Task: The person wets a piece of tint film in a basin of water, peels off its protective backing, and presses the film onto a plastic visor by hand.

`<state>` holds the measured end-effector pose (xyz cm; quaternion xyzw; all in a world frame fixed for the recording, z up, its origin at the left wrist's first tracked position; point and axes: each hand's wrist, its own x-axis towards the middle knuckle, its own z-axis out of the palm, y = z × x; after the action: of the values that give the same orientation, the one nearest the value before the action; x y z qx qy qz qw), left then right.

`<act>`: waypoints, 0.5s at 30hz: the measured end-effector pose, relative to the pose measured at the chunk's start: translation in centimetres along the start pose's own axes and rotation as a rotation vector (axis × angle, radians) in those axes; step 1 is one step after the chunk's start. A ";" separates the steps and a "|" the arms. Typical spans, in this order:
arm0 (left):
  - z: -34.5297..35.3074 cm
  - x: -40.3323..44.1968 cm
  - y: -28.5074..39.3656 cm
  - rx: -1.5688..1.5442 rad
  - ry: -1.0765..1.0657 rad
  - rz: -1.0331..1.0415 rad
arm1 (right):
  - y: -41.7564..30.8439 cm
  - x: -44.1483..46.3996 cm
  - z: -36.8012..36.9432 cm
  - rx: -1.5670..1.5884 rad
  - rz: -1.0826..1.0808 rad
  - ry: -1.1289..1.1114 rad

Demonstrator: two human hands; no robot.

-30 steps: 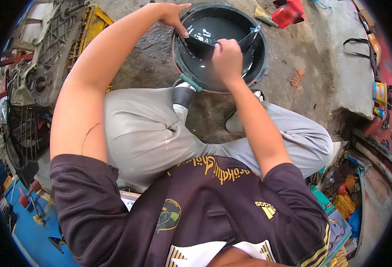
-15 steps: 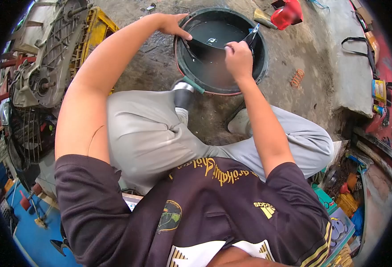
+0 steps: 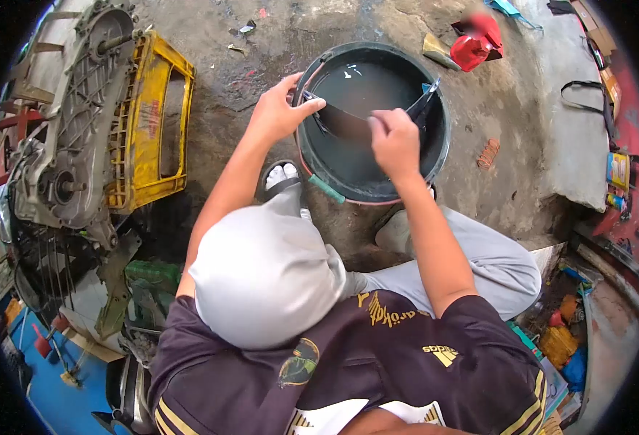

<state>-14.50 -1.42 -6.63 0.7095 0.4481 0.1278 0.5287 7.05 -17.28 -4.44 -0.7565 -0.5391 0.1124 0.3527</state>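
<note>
A dark, glossy curved panel (image 3: 347, 125) spans the inside of a black bucket (image 3: 444, 138) that holds cloudy water. My left hand (image 3: 282, 109) grips the panel's left end by the bucket rim, thumb over its top edge. At the middle of the panel, my right hand (image 3: 396, 143) is closed with the fingers bent against its surface; whatever may be under them is hidden. The panel's right end rises at the far right rim, showing a small blue patch. A green sleeve (image 3: 327, 188) wraps the bucket's handle near my foot.
A yellow crate (image 3: 167, 127) and a metal engine casing (image 3: 91, 109) stand on the left. On the concrete floor to the right lie a copper-coloured coil spring (image 3: 488, 154) and a red pouch-like thing (image 3: 477, 49). A raised concrete ledge (image 3: 566, 138) runs along the right.
My view has shifted, so the bucket sits lower and more of the crate shows. My left knee is now raised, with that arm outside it. Both hands stay at the panel.
</note>
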 end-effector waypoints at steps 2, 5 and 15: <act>0.2 -0.3 0.7 -0.044 0.065 -0.089 | -3.2 1.0 1.4 0.037 -0.048 -0.043; 0.2 -0.2 0.5 -0.014 0.137 -0.004 | -5.3 3.0 3.6 0.098 -0.095 -0.106; 0.6 -1.8 0.2 -0.198 0.352 0.110 | -5.6 3.3 2.6 0.152 0.117 -0.182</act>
<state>-15.04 -3.23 -6.17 0.6443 0.4794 0.3219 0.5014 2.77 -12.28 -1.98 -0.7445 -0.5136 0.2418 0.3514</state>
